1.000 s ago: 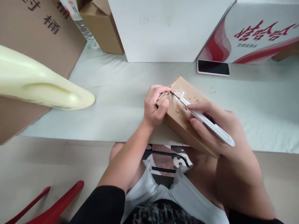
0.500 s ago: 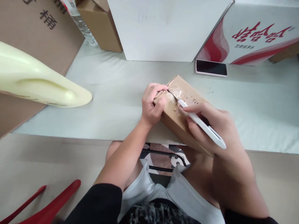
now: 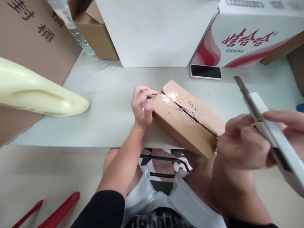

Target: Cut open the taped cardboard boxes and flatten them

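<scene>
A small brown cardboard box (image 3: 180, 123) lies slanted at the near edge of the table, its taped top seam slit open along its length. My left hand (image 3: 142, 106) rests against the box's far left corner with fingers curled, pinching at the flap edge. My right hand (image 3: 251, 142) is lifted off to the right of the box and grips a white utility knife (image 3: 268, 129), its blade pointing up and away from me.
A pale table (image 3: 106, 104) carries a phone (image 3: 205, 72) face up behind the box, a white red-printed carton (image 3: 249, 34), a white box (image 3: 152, 31), brown cartons (image 3: 35, 41) at left and a cream plastic shape (image 3: 40, 91). Red chair parts (image 3: 59, 205) lie below.
My right hand drew the knife along the seam toward me, then lifted it away to the right. The seam now shows cut open. My left hand stayed at the box's corner.
</scene>
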Available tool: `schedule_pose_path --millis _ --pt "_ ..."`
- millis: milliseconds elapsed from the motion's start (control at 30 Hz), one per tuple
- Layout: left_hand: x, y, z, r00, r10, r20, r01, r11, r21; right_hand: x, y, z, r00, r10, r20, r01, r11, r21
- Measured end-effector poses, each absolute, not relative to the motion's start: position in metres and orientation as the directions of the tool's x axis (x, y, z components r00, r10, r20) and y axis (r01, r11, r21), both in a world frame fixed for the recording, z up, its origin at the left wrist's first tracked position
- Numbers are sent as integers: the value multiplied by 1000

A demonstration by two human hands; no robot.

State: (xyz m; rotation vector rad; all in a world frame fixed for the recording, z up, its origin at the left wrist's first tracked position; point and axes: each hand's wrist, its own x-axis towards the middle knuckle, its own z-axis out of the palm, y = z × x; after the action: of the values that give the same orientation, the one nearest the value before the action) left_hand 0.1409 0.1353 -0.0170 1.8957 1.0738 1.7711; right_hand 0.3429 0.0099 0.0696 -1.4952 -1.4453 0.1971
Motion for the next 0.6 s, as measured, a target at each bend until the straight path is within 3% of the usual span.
schedule_pose_path --millis 33,100,200,333,500,600 --pt "140 135 -16 -29 698 716 293 -679 673 338 12 70 394 717 574 652 222 -725" --pt "140 134 -13 30 665 746 308 -716 626 331 16 71 457 680 573 637 200 -745" --pt "142 130 -10 35 626 779 362 -735 574 330 22 72 385 807 448 575 169 -800" --pt "147 128 -10 -35 620 784 362 -723 588 328 26 73 271 905 327 548 134 -826" --pt "149 129 -14 -38 645 763 352 -706 615 317 25 79 76 945 317 821 122 -558" --pt "147 130 -14 -30 639 768 383 -702 600 314 24 80 -1 932 363 884 171 -436"
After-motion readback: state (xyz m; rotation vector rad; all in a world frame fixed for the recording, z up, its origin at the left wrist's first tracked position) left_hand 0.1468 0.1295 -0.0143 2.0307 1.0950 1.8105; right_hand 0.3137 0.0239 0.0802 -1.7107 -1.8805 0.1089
